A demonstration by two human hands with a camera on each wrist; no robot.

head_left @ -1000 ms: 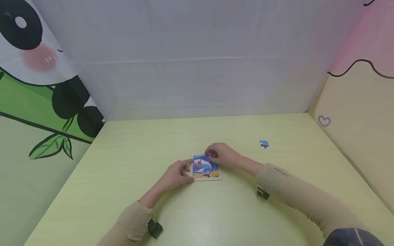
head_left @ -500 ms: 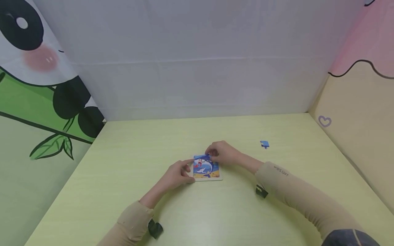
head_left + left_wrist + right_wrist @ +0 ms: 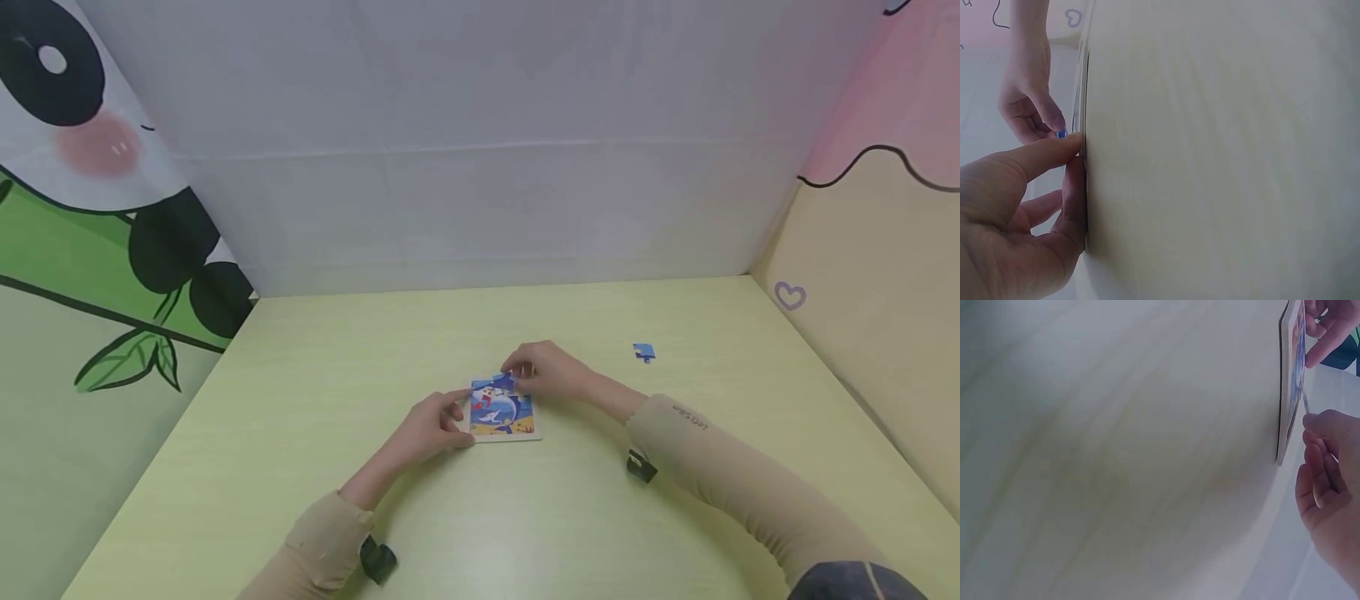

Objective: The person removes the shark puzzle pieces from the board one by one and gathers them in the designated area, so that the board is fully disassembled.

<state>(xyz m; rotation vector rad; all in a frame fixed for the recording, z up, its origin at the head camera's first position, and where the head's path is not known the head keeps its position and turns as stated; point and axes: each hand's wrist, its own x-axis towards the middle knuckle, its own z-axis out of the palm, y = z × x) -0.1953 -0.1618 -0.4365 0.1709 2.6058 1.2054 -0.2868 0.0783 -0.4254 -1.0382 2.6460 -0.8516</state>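
Note:
A small jigsaw puzzle board (image 3: 498,412) with a blue whale picture and a pale rim lies mid-table. My left hand (image 3: 431,427) holds its left side, index finger near the far corner and thumb at the near one. Between thumb and fingertips, my right hand (image 3: 551,371) pinches a blue puzzle piece (image 3: 1305,400) over the board's far right part. The piece is tilted, its lower end right at the picture. In the left wrist view, only a bit of the piece (image 3: 1061,134) shows below the right hand's fingertips.
Another blue puzzle piece (image 3: 643,352) lies on the pale yellow table (image 3: 337,350), farther back and right of the board. A white cloth wall (image 3: 480,208) stands along the back edge, with printed cartoon panels at both sides.
The right hand has moved slightly away and up from the board with the puzzle piece, which now sticks out past the far edge. The left hand and board have stayed put.

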